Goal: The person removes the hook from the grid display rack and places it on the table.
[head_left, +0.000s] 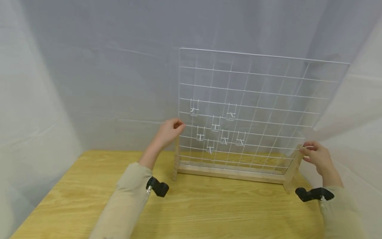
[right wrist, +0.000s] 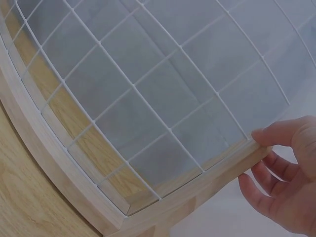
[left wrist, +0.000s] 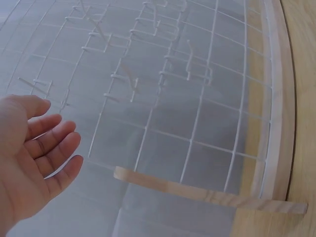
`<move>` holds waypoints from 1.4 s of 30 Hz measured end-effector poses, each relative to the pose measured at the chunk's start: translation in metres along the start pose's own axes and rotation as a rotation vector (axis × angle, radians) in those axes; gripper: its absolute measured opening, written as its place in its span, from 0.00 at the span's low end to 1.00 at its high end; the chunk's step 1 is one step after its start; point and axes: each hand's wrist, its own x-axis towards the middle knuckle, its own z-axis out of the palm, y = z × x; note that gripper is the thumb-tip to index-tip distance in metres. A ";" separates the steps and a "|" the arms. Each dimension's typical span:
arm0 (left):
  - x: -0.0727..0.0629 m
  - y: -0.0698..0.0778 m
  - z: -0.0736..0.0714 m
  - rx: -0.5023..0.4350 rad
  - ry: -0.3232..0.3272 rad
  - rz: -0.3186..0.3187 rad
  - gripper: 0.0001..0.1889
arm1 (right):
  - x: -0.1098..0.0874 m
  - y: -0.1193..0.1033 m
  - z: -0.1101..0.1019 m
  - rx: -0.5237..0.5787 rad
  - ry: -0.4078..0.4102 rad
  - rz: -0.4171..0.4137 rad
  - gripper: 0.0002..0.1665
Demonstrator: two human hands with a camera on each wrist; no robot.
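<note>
- Pale sheeting (head_left: pixel 119 83) hangs behind and to both sides of a wood-grained worktop (head_left: pixel 209 205).
- White wire grid (head_left: pixel 257 107): stands on the worktop, to the right of centre in the head view, its lower edge set along a wooden base rail (head_left: pixel 229 175).
- Supports: a left upright (head_left: pixel 176 159) and a right upright (head_left: pixel 293 167), both of pale wood, rise at the two ends of the rail and reach only partway up the grid.
- White hooks (head_left: pixel 224 140): seven, hung at staggered heights on the left and middle part of the grid, each with a prong projecting forward.
- Left hand (head_left: pixel 167 132): at the grid's left edge, just above the left upright; its fingers are loosely bent and released, with the thumb apart from them. Whether they touch the wire cannot be told.
- Right hand (head_left: pixel 320 157): grasps the upper end of the right upright, thumb on the near face and fingers curled beneath.
- Light sleeves (head_left: pixel 128 199) cover both forearms, each bearing a black wrist device (head_left: pixel 158 187).
</note>
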 end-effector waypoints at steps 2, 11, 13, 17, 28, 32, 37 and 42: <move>0.003 0.004 -0.001 -0.051 0.027 0.002 0.14 | 0.000 -0.001 0.001 -0.017 -0.003 0.000 0.05; 0.022 0.015 -0.006 -0.231 0.130 -0.008 0.13 | -0.002 -0.004 0.003 -0.081 0.005 0.008 0.07; 0.026 0.016 -0.007 -0.265 0.129 -0.014 0.14 | -0.002 -0.005 0.003 -0.107 0.009 0.007 0.10; 0.030 0.020 -0.010 -0.336 0.108 -0.040 0.17 | -0.003 -0.005 0.003 -0.130 0.009 0.013 0.13; 0.041 0.029 -0.007 -0.409 0.007 -0.049 0.16 | -0.005 -0.005 0.001 -0.134 0.010 0.020 0.11; 0.044 0.032 -0.006 -0.394 -0.024 -0.053 0.16 | -0.004 -0.005 0.001 -0.134 0.012 0.016 0.12; 0.047 0.034 -0.005 -0.385 -0.054 -0.067 0.16 | -0.006 -0.004 0.003 -0.124 0.015 0.008 0.10; 0.050 0.036 -0.006 -0.398 -0.045 -0.107 0.15 | -0.004 -0.004 0.004 -0.121 0.022 0.002 0.08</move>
